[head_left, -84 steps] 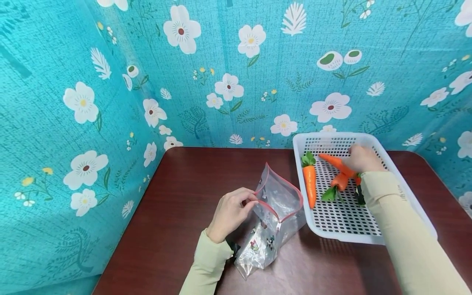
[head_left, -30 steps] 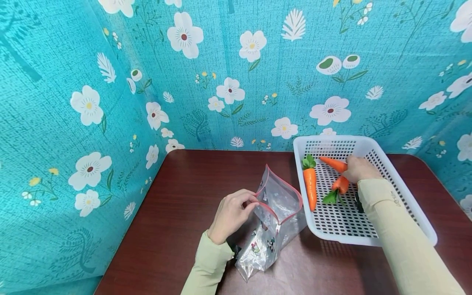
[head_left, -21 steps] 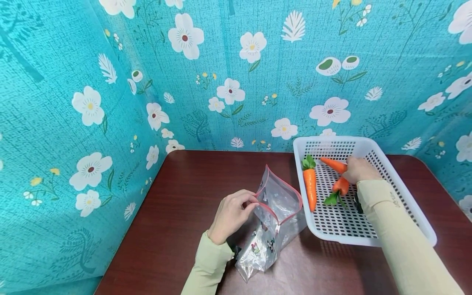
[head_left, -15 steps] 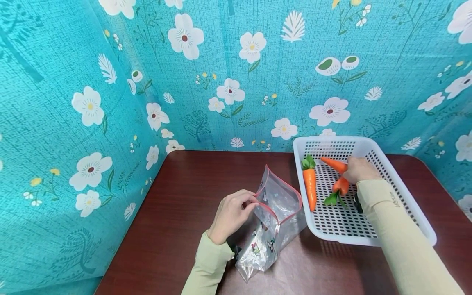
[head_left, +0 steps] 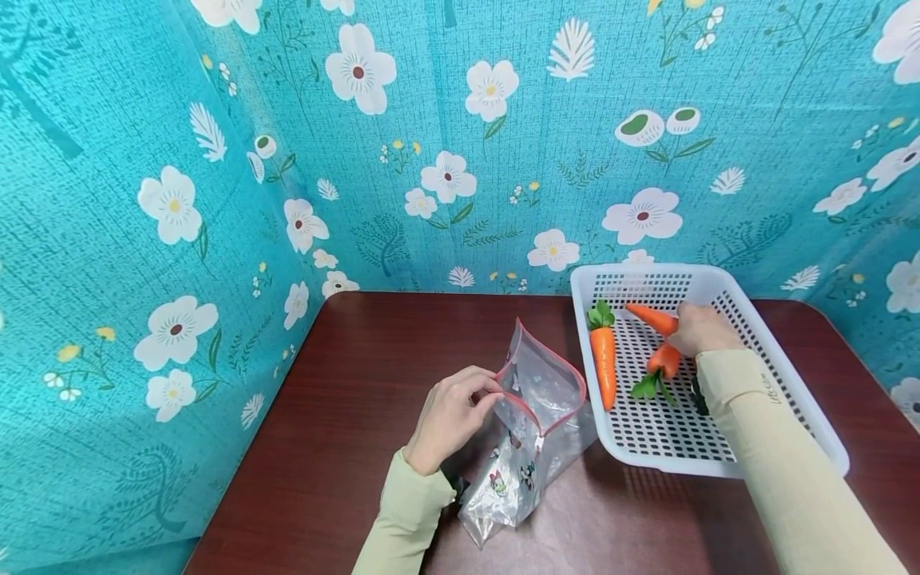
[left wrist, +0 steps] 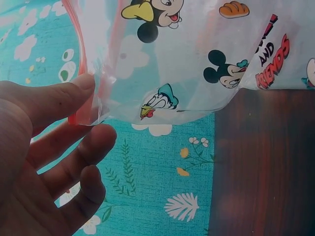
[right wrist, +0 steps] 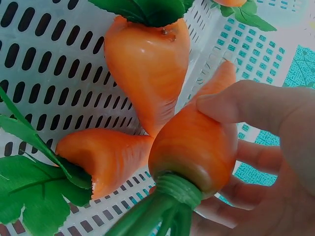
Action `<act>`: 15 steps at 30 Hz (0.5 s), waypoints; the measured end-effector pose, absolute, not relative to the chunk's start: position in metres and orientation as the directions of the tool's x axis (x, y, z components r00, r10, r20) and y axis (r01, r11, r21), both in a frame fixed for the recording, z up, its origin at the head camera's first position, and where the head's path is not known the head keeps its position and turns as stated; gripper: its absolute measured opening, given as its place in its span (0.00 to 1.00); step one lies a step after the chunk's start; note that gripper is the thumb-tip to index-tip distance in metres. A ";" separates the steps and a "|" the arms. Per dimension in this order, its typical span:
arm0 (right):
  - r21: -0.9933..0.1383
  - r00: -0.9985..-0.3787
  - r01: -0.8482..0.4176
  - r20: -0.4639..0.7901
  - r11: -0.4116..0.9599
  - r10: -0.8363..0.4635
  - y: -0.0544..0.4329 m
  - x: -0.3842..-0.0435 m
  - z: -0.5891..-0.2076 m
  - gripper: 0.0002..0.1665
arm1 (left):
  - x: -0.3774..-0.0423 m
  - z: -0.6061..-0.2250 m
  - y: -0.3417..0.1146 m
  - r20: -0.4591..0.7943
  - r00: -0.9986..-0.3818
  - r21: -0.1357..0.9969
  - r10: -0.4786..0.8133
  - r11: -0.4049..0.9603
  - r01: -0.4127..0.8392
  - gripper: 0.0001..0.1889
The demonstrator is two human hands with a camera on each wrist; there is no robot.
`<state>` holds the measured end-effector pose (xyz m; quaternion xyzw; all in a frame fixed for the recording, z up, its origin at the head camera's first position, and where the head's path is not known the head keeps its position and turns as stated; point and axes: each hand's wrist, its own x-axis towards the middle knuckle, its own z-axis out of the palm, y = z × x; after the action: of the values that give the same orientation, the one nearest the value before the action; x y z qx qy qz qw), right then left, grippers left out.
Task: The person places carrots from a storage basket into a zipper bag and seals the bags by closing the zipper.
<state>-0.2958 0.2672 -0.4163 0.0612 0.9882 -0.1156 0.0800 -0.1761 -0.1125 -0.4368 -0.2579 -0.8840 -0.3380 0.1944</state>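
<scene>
My left hand (head_left: pixel 449 415) pinches the red zip edge of a clear plastic zip bag (head_left: pixel 513 479) between thumb and fingers. Cartoon figures are printed on the bag (left wrist: pixel 162 103), and its mouth gapes toward the basket. In the white mesh basket (head_left: pixel 690 463), my right hand (head_left: pixel 707 329) grips a carrot (right wrist: pixel 192 142) round its thick top, with the green stem end sticking out toward the wrist camera. Close beside it lie a carrot with cut leaves (right wrist: pixel 108 157) and another carrot (right wrist: pixel 147 64). One more carrot (head_left: pixel 604 367) lies along the basket's left wall.
The basket stands at the right on a dark red-brown table (head_left: pixel 374 399), right beside the bag. A turquoise flowered cloth (head_left: pixel 431 200) hangs behind and to the left of the table.
Since the earliest frame my right hand has shifted slightly in the basket, covering an orange part that showed beside it. The left hand and bag stay as they were. The head view tilted a little.
</scene>
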 end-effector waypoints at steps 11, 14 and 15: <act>-0.264 -0.984 0.129 -0.152 0.956 0.090 0.267 -0.293 -0.413 0.22 | -0.176 -0.437 -0.113 0.536 -0.783 0.505 0.316 0.623 0.597 0.04; -0.291 -0.984 0.123 -0.161 0.949 0.078 0.268 -0.290 -0.411 0.24 | -0.176 -0.437 -0.113 0.538 -0.781 0.502 0.317 0.623 0.599 0.04; -0.300 -0.983 0.122 -0.166 0.946 0.074 0.268 -0.289 -0.410 0.25 | -0.176 -0.437 -0.113 0.538 -0.780 0.500 0.318 0.625 0.599 0.04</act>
<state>-0.2893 0.2679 -0.4097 0.0497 0.9835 -0.1565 0.0763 -0.1762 -0.1127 -0.4373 -0.2612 -0.8781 -0.3451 0.2039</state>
